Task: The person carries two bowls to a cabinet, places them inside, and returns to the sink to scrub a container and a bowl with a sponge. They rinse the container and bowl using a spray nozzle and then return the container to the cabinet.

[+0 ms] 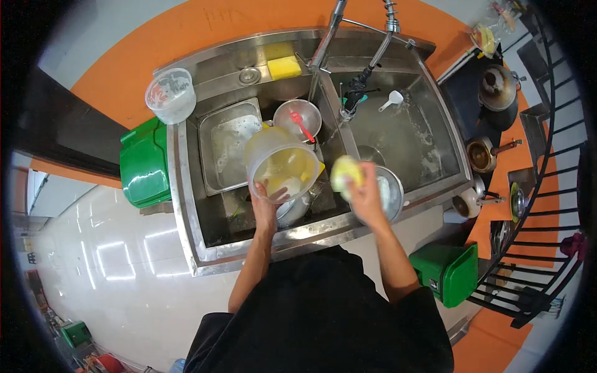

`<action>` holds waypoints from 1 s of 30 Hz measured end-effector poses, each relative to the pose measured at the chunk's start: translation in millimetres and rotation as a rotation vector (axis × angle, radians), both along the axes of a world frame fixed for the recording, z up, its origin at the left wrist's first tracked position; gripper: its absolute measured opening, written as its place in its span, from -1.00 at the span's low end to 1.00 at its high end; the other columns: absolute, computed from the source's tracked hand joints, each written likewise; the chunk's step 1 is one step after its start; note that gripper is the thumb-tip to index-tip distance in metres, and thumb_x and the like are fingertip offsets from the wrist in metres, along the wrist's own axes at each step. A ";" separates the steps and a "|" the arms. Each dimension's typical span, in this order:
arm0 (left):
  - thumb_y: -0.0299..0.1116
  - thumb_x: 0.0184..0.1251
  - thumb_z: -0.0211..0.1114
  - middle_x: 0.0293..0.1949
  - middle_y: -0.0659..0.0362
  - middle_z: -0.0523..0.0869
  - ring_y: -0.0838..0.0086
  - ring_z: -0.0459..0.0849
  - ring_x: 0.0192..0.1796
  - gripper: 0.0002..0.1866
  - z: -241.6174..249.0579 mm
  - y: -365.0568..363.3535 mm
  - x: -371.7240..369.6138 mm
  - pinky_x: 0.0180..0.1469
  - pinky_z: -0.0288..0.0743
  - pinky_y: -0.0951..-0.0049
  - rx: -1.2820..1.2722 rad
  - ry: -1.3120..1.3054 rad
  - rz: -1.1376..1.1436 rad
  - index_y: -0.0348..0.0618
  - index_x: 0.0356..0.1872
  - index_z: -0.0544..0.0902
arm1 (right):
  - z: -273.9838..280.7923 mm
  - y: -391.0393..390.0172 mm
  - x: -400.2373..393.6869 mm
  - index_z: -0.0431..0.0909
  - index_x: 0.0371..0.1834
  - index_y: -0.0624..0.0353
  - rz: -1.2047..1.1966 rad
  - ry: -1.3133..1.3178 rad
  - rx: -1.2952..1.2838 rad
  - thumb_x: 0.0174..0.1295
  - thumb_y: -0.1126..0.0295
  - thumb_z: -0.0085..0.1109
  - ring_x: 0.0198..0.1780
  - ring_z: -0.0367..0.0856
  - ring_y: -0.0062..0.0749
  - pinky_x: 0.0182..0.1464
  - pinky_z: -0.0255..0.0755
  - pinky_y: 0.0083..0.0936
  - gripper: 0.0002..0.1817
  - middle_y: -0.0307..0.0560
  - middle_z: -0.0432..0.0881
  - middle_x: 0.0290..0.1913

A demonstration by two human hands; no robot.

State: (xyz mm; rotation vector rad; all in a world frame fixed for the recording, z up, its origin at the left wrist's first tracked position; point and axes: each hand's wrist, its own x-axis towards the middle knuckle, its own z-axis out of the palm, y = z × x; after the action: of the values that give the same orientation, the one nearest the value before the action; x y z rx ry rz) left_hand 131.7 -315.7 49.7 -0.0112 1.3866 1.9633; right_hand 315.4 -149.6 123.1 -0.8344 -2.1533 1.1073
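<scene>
My left hand (271, 200) is wrapped round the lower side of a clear plastic tub (267, 149), its open mouth tilted toward me above the left basin. In my right hand (365, 191) is a yellow sponge (346, 176), somewhat blurred, just right of the tub and apart from it. Below the right hand, a round metal bowl (390, 194) with whitish liquid sits at the right basin's front edge. Behind the tub, a metal bowl (287, 114) holds a red utensil (301, 124). A rectangular steel pan (227, 146) lies in the left basin.
The right basin (404, 137) holds water and a white scoop (392, 99). A spring faucet (357, 87) stands between basins. A yellow sponge (284, 68) and a clear container (170, 94) rest on the rim. Green bins (145, 163) flank the sink; pots (497, 87) stand right.
</scene>
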 end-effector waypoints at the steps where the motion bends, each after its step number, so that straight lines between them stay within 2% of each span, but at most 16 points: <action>1: 0.28 0.51 -0.09 0.52 -0.17 0.13 -0.12 0.67 0.09 -0.17 4.2 1.2 2.4 -0.08 0.72 0.09 0.028 0.003 -0.056 0.30 0.60 -0.25 | -5.6 -15.1 -21.6 0.34 0.12 0.20 0.159 0.108 -0.157 0.35 0.39 0.18 -0.05 0.57 -0.47 0.00 0.51 -0.40 -0.65 -0.08 0.59 -0.04; 2: 0.28 0.51 -0.09 0.52 -0.17 0.13 -0.12 0.67 0.09 -0.17 9.0 2.5 5.8 -0.08 0.72 0.09 0.030 0.010 -0.069 0.30 0.60 -0.25 | 17.0 -30.2 -42.3 0.40 0.09 0.22 0.308 0.031 -0.285 0.29 0.42 0.23 0.01 0.61 -0.37 0.04 0.49 -0.40 -0.65 -0.03 0.61 -0.01; 4: 0.31 0.50 -0.12 0.53 -0.12 0.11 -0.15 0.65 0.12 -0.17 21.8 4.8 14.5 -0.10 0.72 0.09 0.111 0.090 -0.085 0.33 0.60 -0.28 | -15.5 -34.2 -82.9 0.40 0.23 0.24 0.434 -0.031 0.055 0.26 0.43 0.19 0.26 0.50 0.12 0.25 0.41 -0.20 -0.54 0.26 0.58 0.10; 6: 0.19 0.56 -0.08 0.55 -0.09 0.09 -0.10 0.49 0.32 -0.20 26.5 4.1 14.6 0.05 0.66 0.08 0.104 0.148 -0.082 0.24 0.61 -0.23 | -42.5 -48.2 -112.6 0.41 0.25 0.27 0.385 -0.212 0.270 0.26 0.46 0.12 0.34 0.44 0.08 0.34 0.27 -0.07 -0.54 0.23 0.55 0.17; 8: -0.07 0.62 -0.09 0.56 -0.07 0.07 0.04 0.26 0.50 -0.31 6.8 4.7 -3.4 0.22 0.55 0.10 0.023 0.748 -0.068 0.09 0.62 -0.12 | -46.4 -60.1 -120.1 0.32 0.33 0.30 0.559 -0.053 0.200 0.23 0.36 0.17 0.38 0.35 0.10 0.40 0.15 -0.01 -0.42 0.23 0.45 0.27; 10: -0.37 0.58 -0.15 0.56 -0.08 0.07 0.16 0.13 0.56 -0.38 33.5 -2.3 -6.0 0.42 0.32 0.14 0.130 0.592 -0.031 -0.07 0.60 -0.02 | -20.8 -51.9 -117.8 0.25 0.40 0.31 0.650 -0.073 0.173 0.23 0.27 0.20 0.43 0.27 0.12 0.44 0.09 0.02 -0.32 0.26 0.37 0.37; 12: -0.48 0.53 -0.20 0.56 -0.09 0.08 0.13 0.15 0.55 -0.37 53.5 0.6 -4.3 0.47 0.23 0.15 -0.046 0.736 -0.043 -0.10 0.60 0.00 | 0.9 -28.7 -124.3 0.13 0.52 0.28 0.722 -1.066 0.474 0.09 0.22 0.32 0.56 0.08 0.14 0.55 -0.08 -0.04 -0.09 0.33 0.16 0.50; 14: -0.53 0.50 -0.23 0.56 -0.10 0.09 0.11 0.16 0.55 -0.36 59.1 10.2 -12.9 0.49 0.19 0.15 -0.105 0.822 -0.046 -0.11 0.59 0.01 | -3.8 -37.6 -137.3 0.12 0.52 0.32 0.678 -1.066 0.411 -0.06 0.20 0.42 0.55 0.11 0.12 0.54 -0.02 -0.06 0.04 0.29 0.19 0.50; 16: -0.57 0.47 -0.22 0.57 -0.07 0.10 0.09 0.15 0.55 -0.34 43.5 10.1 -27.9 0.46 0.25 0.12 -0.039 0.983 0.016 -0.10 0.59 0.02 | -29.0 -46.9 -130.0 0.28 0.41 0.31 0.580 -0.517 0.746 -0.08 0.24 0.43 0.44 0.27 0.07 0.44 0.11 -0.05 -0.08 0.20 0.37 0.37; 18: -0.60 0.42 -0.20 0.56 -0.06 0.11 0.09 0.14 0.56 -0.32 38.8 10.7 -34.1 0.50 0.13 0.11 0.067 0.683 0.013 -0.15 0.58 0.04 | -41.7 -28.7 -129.7 0.33 0.37 0.31 0.456 -0.402 0.972 -0.10 0.25 0.44 0.41 0.31 0.07 0.41 0.16 -0.03 -0.12 0.16 0.44 0.33; 19: -0.58 0.45 -0.20 0.55 -0.07 0.14 0.12 0.19 0.53 -0.34 47.2 9.4 -23.4 0.46 0.24 0.15 0.028 0.730 -0.036 -0.12 0.58 0.05 | -80.5 -9.9 -139.8 0.30 0.41 0.27 0.472 -0.643 0.803 -0.09 0.24 0.43 0.50 0.15 0.10 0.49 0.03 -0.01 -0.09 0.17 0.32 0.43; 21: -0.72 0.32 -0.19 0.52 -0.12 0.22 0.12 0.23 0.53 -0.27 52.8 14.3 -21.6 0.45 0.25 0.24 -0.114 1.062 -0.035 -0.12 0.57 0.10 | 25.0 -27.9 -135.7 0.27 0.48 0.20 0.632 -1.018 0.398 0.06 0.13 0.33 0.61 0.00 0.04 0.55 -0.05 0.01 -0.13 0.08 0.17 0.57; 24: -0.79 0.25 -0.18 0.49 -0.09 0.30 0.10 0.23 0.53 -0.21 55.4 21.5 -34.2 0.46 0.24 0.21 0.018 0.822 0.010 -0.10 0.57 0.13 | -34.0 -40.3 -134.3 0.33 0.44 0.19 0.634 -0.437 0.635 0.15 0.06 0.27 0.58 0.08 -0.01 0.52 0.01 -0.03 -0.21 0.04 0.29 0.51; 26: -0.81 0.18 -0.14 0.47 -0.11 0.33 0.07 0.27 0.51 -0.18 36.4 11.3 -44.5 0.50 0.17 0.15 0.031 0.786 -0.025 -0.12 0.56 0.14 | -72.0 -17.4 -137.0 0.22 0.50 0.22 0.453 -0.519 1.179 0.15 0.00 0.27 0.60 0.02 0.00 0.53 -0.04 0.06 -0.12 0.06 0.20 0.55; 27: -0.82 0.14 -0.12 0.47 -0.12 0.33 0.06 0.30 0.50 -0.16 42.7 13.2 -39.3 0.49 0.18 0.14 -0.062 0.952 -0.064 -0.12 0.55 0.16 | -59.9 -12.0 -143.8 0.27 0.47 0.20 0.416 -0.691 0.943 0.03 0.04 0.37 0.59 0.04 0.02 0.51 -0.10 0.23 -0.08 0.09 0.28 0.50; 30: -0.85 0.07 -0.09 0.47 -0.13 0.33 -0.01 0.35 0.47 -0.13 71.6 35.9 -35.0 0.45 0.28 0.17 -0.106 1.123 -0.052 -0.13 0.53 0.21 | 1.8 -22.2 -139.9 0.17 0.54 0.12 0.489 -1.148 0.769 0.29 -0.03 0.12 0.62 -0.02 -0.09 0.49 -0.10 0.26 -0.19 0.04 0.18 0.56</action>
State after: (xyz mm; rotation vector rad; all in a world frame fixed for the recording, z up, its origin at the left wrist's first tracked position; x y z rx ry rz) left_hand 96.7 -279.8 121.3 1.2187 2.1027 1.8719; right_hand 175.5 -171.8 125.0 -0.6075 -3.4652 -0.2679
